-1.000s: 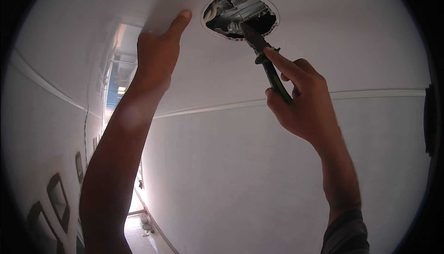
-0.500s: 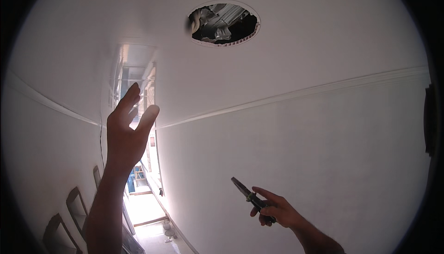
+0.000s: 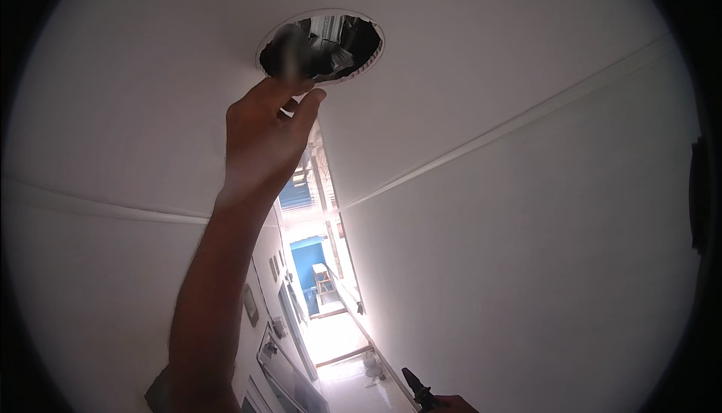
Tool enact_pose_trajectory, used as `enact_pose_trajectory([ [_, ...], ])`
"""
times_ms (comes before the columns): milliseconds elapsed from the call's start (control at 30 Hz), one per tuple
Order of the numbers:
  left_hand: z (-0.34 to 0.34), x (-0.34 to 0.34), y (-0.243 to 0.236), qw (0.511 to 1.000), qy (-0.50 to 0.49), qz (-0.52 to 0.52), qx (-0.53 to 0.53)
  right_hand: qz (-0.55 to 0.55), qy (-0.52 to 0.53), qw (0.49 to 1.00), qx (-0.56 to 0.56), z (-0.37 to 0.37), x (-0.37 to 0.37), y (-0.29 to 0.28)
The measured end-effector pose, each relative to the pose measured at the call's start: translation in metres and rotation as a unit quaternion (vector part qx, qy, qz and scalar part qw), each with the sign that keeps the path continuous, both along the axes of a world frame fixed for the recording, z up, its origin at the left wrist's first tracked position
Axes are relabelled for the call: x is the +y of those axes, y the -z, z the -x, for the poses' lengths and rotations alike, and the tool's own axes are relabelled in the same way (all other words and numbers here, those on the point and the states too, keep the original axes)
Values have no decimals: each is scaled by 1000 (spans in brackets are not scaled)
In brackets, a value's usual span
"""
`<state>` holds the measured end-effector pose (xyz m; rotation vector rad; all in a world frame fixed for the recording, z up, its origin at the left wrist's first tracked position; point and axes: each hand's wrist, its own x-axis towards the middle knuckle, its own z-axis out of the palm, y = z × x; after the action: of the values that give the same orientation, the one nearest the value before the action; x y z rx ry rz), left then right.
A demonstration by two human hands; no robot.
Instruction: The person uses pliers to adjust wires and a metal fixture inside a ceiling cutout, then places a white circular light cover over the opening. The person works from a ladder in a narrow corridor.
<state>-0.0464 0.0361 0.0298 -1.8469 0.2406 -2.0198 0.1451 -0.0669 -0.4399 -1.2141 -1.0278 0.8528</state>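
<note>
Raised to the ceiling, my left hand [image 3: 267, 127] is at the near left rim of a round cut hole [image 3: 353, 75]. Its fingers are bent with the thumb apart, and I see nothing held in it. A blurred dark patch covers the left part of the hole and hides some fingertips. Crumpled silvery material [image 3: 331, 48] shows inside the hole, which has a ragged edge. Low in the view, only part of my right hand [image 3: 453, 404] shows, closed on dark-handled pliers [image 3: 418, 389] with the jaws pointing up and left.
A pale wall [image 3: 511, 263] rises on the right, meeting the ceiling at a trim strip [image 3: 451, 165]. Below runs a narrow bright passage [image 3: 342, 338] with a wooden stepladder [image 3: 323, 278] at its far end. Framed panels [image 3: 289, 360] lean along the left side.
My left hand has moved up and right to the hole's rim. My right hand and the pliers have dropped toward the lower edge. The view has tilted and shifted.
</note>
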Motion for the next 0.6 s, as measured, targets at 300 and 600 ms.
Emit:
enact_pose_trajectory([
  [300, -43, -11, -48, 996, -76, 44, 8, 42, -15, 998, 39, -8, -23, 30],
  [600, -43, -19, -54, 985, -168, 47, 11, -65, -150, 977, 136, -27, 14, -15],
])
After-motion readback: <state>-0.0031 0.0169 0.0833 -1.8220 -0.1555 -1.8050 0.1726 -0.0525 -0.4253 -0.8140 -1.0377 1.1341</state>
